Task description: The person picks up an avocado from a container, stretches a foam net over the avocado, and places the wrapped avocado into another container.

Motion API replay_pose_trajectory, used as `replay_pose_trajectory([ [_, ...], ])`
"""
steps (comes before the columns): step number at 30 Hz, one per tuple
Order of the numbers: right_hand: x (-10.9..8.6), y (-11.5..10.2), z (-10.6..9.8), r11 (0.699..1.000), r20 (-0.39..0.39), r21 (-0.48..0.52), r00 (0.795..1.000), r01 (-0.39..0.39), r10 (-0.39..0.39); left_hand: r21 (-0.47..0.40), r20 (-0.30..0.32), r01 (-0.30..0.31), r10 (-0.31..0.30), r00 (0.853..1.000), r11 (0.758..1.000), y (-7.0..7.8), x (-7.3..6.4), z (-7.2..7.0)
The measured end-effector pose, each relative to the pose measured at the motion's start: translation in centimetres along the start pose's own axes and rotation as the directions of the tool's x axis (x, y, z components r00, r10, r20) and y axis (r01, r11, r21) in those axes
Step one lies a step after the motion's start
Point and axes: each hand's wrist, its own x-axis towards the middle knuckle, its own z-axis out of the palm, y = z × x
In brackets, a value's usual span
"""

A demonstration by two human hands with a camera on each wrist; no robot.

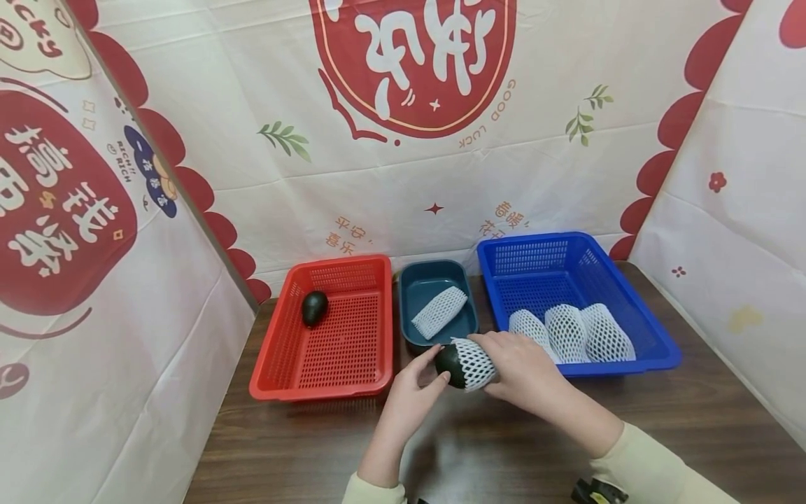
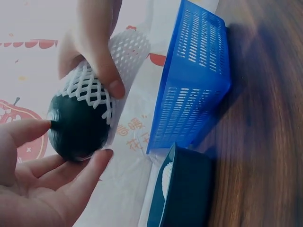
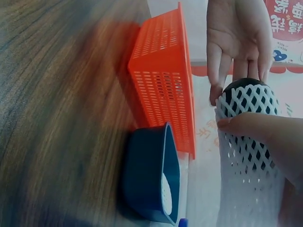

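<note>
A dark green avocado point(image 1: 449, 365) is held above the table, partly inside a white foam net sleeve point(image 1: 476, 363). My left hand point(image 1: 412, 397) pinches its bare end between thumb and fingers, which the left wrist view shows up close. From the other side my right hand point(image 1: 524, 369) grips the net-covered part, its thumb point(image 3: 255, 130) lying across the mesh in the right wrist view. Beyond the avocado, the net's tail point(image 2: 132, 49) extends past the right hand. A second avocado point(image 1: 314, 308), bare, lies in the red basket point(image 1: 346, 350).
Behind the hands, a small teal bin point(image 1: 434, 269) holds one flattened foam net point(image 1: 440, 312). The blue basket point(image 1: 658, 350) at right contains three net-wrapped pieces point(image 1: 567, 332) along its near side. All stand on a brown wooden table point(image 1: 302, 448), with printed cloth walls point(image 1: 403, 175) around it.
</note>
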Motion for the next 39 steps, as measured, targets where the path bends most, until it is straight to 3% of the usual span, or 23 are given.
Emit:
replay_pose_trajectory([
  [3, -0.1, 0.0, 0.2, 1.000, -0.003, 0.006, 1.000, 0.005, -0.005, -0.001, -0.024, 0.004, -0.004, 1.000, 1.000, 0.0, -0.1, 0.0],
  [13, 0.4, -0.8, 0.9, 0.999, -0.007, 0.051, 1.000, -0.006, 0.006, -0.141, -0.101, 0.044, -0.059, 0.993, 0.989, 0.3, 0.0, 0.6],
  [24, 0.8, -1.7, 1.9, 0.994, -0.056, 0.109, 0.998, 0.018, -0.012, -0.050, -0.165, 0.065, -0.073, 0.984, 0.997, 0.3, 0.3, 1.2],
  [29, 0.5, -1.7, 2.0, 0.992, -0.101, 0.123, 0.995, 0.035, -0.022, -0.066, -0.154, 0.044, -0.053, 0.987, 0.997, 0.3, 0.2, 1.0],
  [34, 0.4, -1.6, 1.9, 0.991, -0.151, 0.122, 0.988, 0.056, -0.037, -0.106, -0.211, -0.020, -0.002, 0.978, 0.994, 0.0, 0.2, 0.8],
  [37, 0.4, -1.5, 1.8, 0.985, -0.189, 0.138, 0.979, 0.099, -0.072, -0.172, -0.180, -0.009, -0.023, 0.983, 0.985, -0.2, 0.3, 0.7],
  [39, 0.4, -1.5, 1.8, 0.980, -0.208, 0.144, 0.972, 0.138, -0.107, -0.250, -0.091, 0.027, -0.052, 0.995, 0.968, -0.4, 0.4, 0.7],
])
